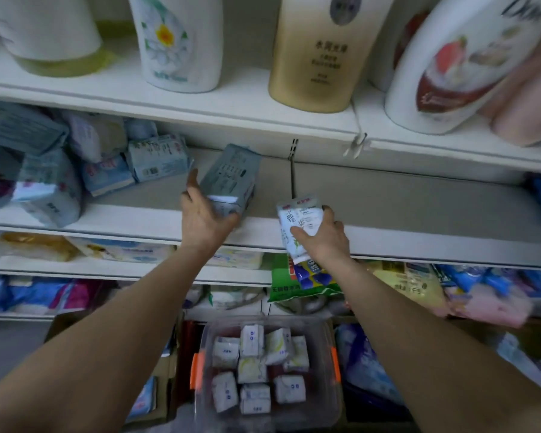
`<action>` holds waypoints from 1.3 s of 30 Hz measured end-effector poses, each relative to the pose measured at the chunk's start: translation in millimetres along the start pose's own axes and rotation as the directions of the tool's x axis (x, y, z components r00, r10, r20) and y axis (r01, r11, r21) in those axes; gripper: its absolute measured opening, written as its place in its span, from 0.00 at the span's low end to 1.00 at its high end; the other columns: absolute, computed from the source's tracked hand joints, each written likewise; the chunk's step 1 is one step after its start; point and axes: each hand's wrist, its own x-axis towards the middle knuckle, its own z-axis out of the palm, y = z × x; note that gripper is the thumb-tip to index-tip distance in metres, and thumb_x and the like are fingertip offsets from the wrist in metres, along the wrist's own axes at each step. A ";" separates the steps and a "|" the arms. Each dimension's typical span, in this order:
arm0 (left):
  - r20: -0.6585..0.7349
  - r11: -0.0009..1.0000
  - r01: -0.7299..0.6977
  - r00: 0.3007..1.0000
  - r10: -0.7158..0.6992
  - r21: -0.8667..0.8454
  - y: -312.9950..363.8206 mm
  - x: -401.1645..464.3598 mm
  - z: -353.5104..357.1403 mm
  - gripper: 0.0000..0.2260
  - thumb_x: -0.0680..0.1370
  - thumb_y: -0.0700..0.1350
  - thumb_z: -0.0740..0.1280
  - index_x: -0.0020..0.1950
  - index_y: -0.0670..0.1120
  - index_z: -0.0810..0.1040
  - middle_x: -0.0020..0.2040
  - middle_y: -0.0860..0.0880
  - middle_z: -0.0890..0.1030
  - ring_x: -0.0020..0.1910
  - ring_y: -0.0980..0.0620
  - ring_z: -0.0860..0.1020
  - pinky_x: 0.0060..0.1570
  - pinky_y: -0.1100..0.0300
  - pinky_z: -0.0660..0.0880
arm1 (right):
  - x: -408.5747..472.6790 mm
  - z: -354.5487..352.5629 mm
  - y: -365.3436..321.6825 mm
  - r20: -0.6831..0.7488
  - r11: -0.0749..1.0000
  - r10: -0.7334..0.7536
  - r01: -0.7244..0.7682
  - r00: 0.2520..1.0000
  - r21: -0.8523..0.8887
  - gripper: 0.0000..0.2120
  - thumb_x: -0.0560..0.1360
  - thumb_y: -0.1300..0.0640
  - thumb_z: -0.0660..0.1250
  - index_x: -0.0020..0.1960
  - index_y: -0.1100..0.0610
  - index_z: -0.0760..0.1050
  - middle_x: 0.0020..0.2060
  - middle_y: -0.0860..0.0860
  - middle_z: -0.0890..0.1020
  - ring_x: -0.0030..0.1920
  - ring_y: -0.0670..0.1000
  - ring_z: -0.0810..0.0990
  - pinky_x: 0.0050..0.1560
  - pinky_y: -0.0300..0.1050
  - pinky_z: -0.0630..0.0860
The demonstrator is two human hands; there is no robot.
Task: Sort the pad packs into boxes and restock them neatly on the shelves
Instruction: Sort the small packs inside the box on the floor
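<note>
Hands at frame center, both on pad packs. Left hand (pixel 205 217) grips grey-blue pack (pixel 230 178) standing on the shelf (pixel 388 207). Right hand (pixel 320 237) pinches white pack (pixel 300 225) at the shelf's front edge. More packs (pixel 107 164) piled left. Clear bin (pixel 266 373) of small pads bottom center.

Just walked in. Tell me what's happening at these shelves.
A person is restocking pad packs. The left hand grips a blue-grey pack at the front edge of the middle shelf. The right hand holds a white pack over that shelf's front edge, with more packets clutched beneath it. More pad packs lie loosely heaped at the shelf's left end. Below, a clear bin with orange latches holds small wrapped pads. Bottles stand on the shelf above.
</note>
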 end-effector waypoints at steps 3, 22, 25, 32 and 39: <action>0.023 0.999 0.010 1.000 -0.010 0.035 14.7 1.4 6.8 0.40 0.69 0.51 0.76 0.76 0.52 0.59 0.68 0.39 0.64 0.61 0.36 0.73 0.64 0.48 0.71 | -10.1 -8.4 12.4 0.020 0.999 0.027 -0.027 0.999 -0.018 0.34 0.72 0.43 0.73 0.69 0.59 0.64 0.62 0.58 0.71 0.60 0.60 0.75 0.53 0.47 0.70; 0.345 0.947 -0.286 0.882 0.321 -0.148 103.0 -157.3 104.7 0.21 0.68 0.59 0.68 0.60 0.58 0.75 0.56 0.48 0.74 0.52 0.50 0.75 0.54 0.51 0.76 | -88.0 -114.2 194.5 -0.273 0.958 0.209 -0.140 0.939 0.250 0.29 0.78 0.50 0.66 0.74 0.59 0.62 0.65 0.61 0.75 0.64 0.61 0.75 0.61 0.52 0.72; 0.383 0.933 -0.311 0.852 0.357 -0.179 137.8 -185.9 146.0 0.21 0.67 0.60 0.67 0.59 0.58 0.74 0.55 0.47 0.75 0.50 0.53 0.74 0.53 0.51 0.76 | -104.4 -149.9 254.2 -0.318 0.946 0.265 -0.182 0.910 0.268 0.30 0.77 0.50 0.68 0.74 0.58 0.62 0.65 0.61 0.75 0.64 0.61 0.74 0.61 0.51 0.71; 0.508 0.924 -0.314 0.771 0.383 -0.220 215.4 -273.6 265.3 0.22 0.66 0.64 0.66 0.58 0.61 0.73 0.59 0.49 0.76 0.55 0.49 0.76 0.54 0.49 0.77 | -147.0 -237.6 431.8 -0.284 0.825 0.524 -0.397 0.803 0.402 0.32 0.79 0.48 0.66 0.77 0.57 0.59 0.70 0.60 0.71 0.68 0.62 0.72 0.62 0.51 0.71; 0.708 0.961 -0.138 0.652 0.271 -0.240 277.0 -364.7 378.8 0.20 0.65 0.64 0.72 0.55 0.65 0.73 0.61 0.48 0.75 0.55 0.46 0.79 0.53 0.47 0.79 | -160.9 -321.9 553.9 -0.179 0.824 0.499 -0.399 0.848 0.403 0.32 0.79 0.47 0.65 0.79 0.51 0.57 0.75 0.55 0.64 0.72 0.57 0.68 0.65 0.49 0.70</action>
